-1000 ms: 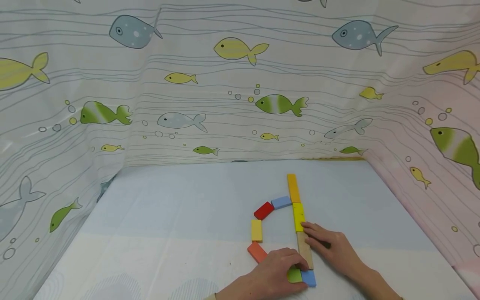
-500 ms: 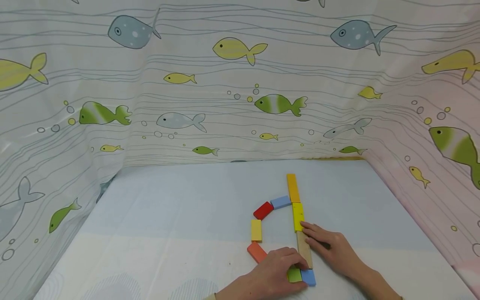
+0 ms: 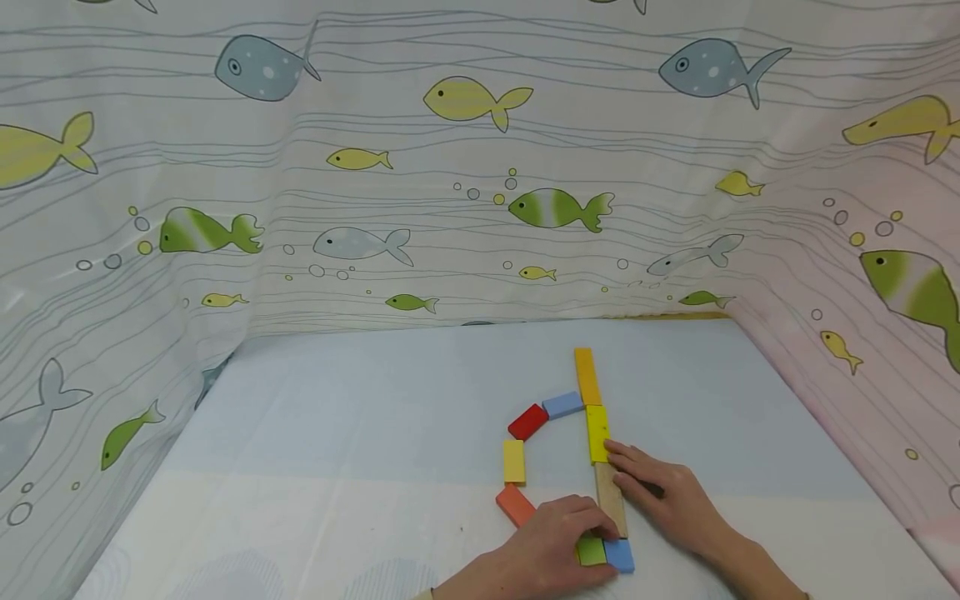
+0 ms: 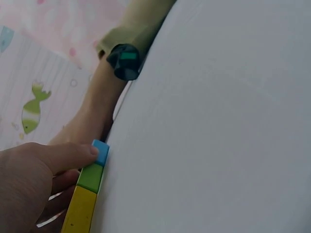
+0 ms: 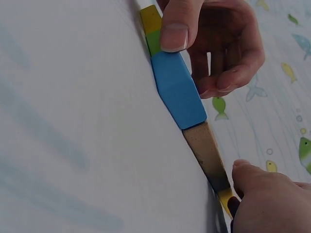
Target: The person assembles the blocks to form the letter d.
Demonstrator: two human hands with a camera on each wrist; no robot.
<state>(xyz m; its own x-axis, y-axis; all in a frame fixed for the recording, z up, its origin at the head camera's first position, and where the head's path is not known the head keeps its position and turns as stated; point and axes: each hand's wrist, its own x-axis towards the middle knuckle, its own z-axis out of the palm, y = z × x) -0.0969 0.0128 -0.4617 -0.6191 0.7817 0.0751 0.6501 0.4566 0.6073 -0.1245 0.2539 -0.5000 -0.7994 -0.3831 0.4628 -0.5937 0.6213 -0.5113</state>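
My left hand (image 3: pixel 558 537) arches over the row's near end, its thumb on the blue block (image 3: pixel 619 556) and its fingers on the far side, pinching it. Beside the blue block lies the green block (image 3: pixel 591 550). In the left wrist view another yellow block (image 4: pixel 79 211) follows the green one; the hand hides it from the head view. My right hand (image 3: pixel 667 492) lies at the right side of the straight column, fingertips at the bright yellow block (image 3: pixel 597 433) and the plain wooden block (image 3: pixel 611 500). An orange-yellow block (image 3: pixel 588 377) tops the column.
A curve of blocks bends left of the column: a blue block (image 3: pixel 562 405), a red block (image 3: pixel 528 422), a pale yellow block (image 3: pixel 513 462) and an orange-red block (image 3: pixel 516 505), partly behind my left hand. A fish-print cloth (image 3: pixel 450 233) encloses the white table (image 3: pixel 337 433).
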